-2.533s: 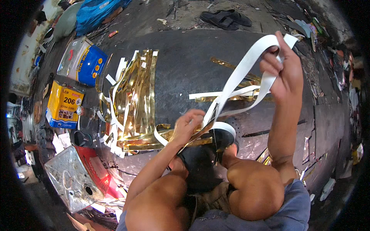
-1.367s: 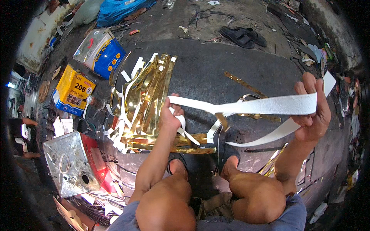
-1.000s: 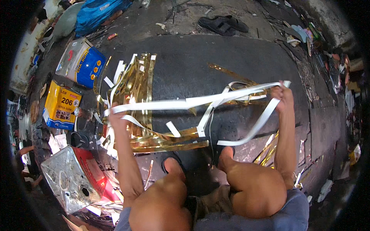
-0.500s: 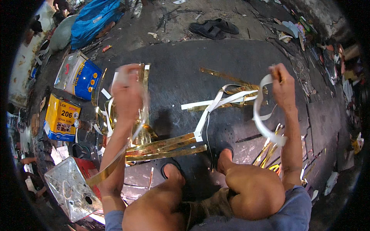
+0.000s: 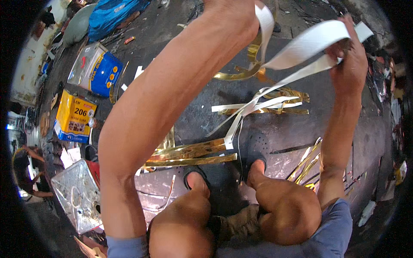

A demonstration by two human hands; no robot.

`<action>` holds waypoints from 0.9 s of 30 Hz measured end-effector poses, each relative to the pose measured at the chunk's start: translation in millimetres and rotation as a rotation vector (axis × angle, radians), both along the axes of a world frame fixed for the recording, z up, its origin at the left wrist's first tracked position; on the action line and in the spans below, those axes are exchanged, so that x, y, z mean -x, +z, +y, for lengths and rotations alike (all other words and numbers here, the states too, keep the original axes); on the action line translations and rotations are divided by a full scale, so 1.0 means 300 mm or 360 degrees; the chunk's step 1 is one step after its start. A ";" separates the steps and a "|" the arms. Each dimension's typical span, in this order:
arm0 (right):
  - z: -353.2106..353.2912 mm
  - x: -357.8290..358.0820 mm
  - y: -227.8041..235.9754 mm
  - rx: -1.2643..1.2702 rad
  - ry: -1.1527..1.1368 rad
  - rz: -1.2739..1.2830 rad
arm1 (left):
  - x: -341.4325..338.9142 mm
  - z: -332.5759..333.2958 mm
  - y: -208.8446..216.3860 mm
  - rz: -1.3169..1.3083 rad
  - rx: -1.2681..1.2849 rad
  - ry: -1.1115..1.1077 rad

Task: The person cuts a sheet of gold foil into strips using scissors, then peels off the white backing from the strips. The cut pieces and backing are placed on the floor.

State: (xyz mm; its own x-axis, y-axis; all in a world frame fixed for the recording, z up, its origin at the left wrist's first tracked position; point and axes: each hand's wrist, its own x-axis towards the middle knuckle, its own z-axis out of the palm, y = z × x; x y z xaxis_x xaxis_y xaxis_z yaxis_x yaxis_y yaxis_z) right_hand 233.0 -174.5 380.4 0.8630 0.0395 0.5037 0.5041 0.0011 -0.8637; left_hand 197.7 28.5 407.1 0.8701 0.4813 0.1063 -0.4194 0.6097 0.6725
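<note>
My right hand [image 5: 350, 64], up at the far right, is closed on a long white strip [image 5: 303, 45]. The strip bows out to the left in a loop, and one end sticks out beyond my fingers. Across the upper middle reaches my left arm; my left hand [image 5: 241, 10] is cut off by the top edge, its fingers hidden. Beside it hangs a curled strip [image 5: 265, 23], white on one side, with a gold strip [image 5: 254, 51] below. Crossed white and gold strips [image 5: 275, 102] lie on the dark mat under my hands. More gold strips [image 5: 191, 155] lie in front of my feet.
To the left stand a blue-and-clear can [image 5: 97, 71], a yellow-and-blue can [image 5: 74, 118] and a dented metal tin [image 5: 75, 198]. A blue plastic sheet [image 5: 114, 19] lies at the back left. Thin gold offcuts [image 5: 303, 161] lie by my right knee. Another person [image 5: 30, 170] is at the far left.
My left hand has swung up and right from the gold strips on the left. My right hand has moved farther away and rightward, with the white strip now stretched toward my left hand.
</note>
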 end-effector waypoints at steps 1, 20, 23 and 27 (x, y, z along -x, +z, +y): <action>0.007 -0.027 -0.010 -0.0292 0.0120 0.0170 | 0.070 0.034 0.018 -0.0054 0.0026 0.0120; 0.076 0.504 -1.116 0.1235 0.0968 0.0185 | 0.813 0.089 -1.150 0.1056 -0.2547 -0.0586; 0.089 0.488 -1.067 0.1176 0.1232 0.0714 | 0.788 0.099 -1.117 0.1065 -0.2601 -0.0584; 0.069 0.462 -1.045 0.0972 0.1214 0.1143 | 0.742 0.079 -1.081 0.1003 -0.2198 -0.0575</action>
State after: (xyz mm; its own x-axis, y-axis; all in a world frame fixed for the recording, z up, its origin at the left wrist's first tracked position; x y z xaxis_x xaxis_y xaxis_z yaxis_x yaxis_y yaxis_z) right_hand 94.5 -153.8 66.8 0.5896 0.7234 -0.3591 -0.0422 -0.4164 -0.9082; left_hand -24.7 52.3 83.0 0.9865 0.0852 -0.1396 0.1626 -0.6040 0.7802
